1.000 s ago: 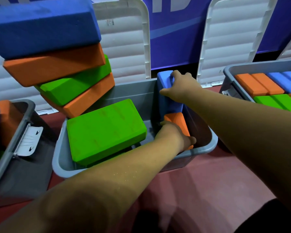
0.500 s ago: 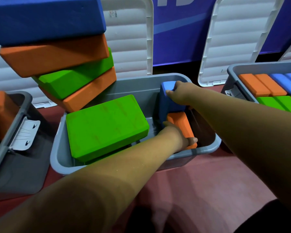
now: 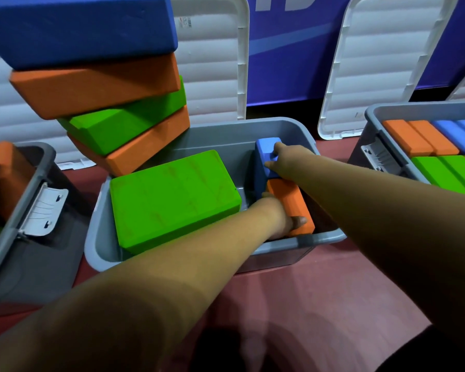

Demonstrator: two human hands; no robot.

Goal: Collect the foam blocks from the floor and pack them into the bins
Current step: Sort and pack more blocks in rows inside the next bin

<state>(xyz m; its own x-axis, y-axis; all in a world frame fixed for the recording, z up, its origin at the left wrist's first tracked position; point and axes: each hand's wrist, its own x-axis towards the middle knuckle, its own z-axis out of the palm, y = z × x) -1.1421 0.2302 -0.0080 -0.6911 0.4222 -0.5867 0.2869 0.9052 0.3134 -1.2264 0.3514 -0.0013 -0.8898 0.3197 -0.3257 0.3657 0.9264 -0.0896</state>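
Observation:
A grey bin (image 3: 325,238) sits on the red floor in front of me. Inside it, at the right end, a blue foam block (image 3: 263,154) stands on edge and an orange foam block (image 3: 293,202) stands just in front of it. My right hand (image 3: 285,159) grips the top of the blue block. My left hand (image 3: 282,218) wraps around the orange block. A large green foam block (image 3: 172,197) lies tilted in the bin's left part. A leaning stack of blue (image 3: 78,28), orange (image 3: 91,84), green (image 3: 124,127) and orange (image 3: 145,149) blocks rises at the bin's back left.
A second grey bin (image 3: 381,114) at the right holds rows of orange, blue and green blocks. A third bin (image 3: 16,210) at the left holds blocks too, with a white latch. White ribbed lids (image 3: 381,63) lean against the blue wall behind.
My right hand has pushed the blue block down, from above the rim to inside the bin. My left hand stays on the orange block.

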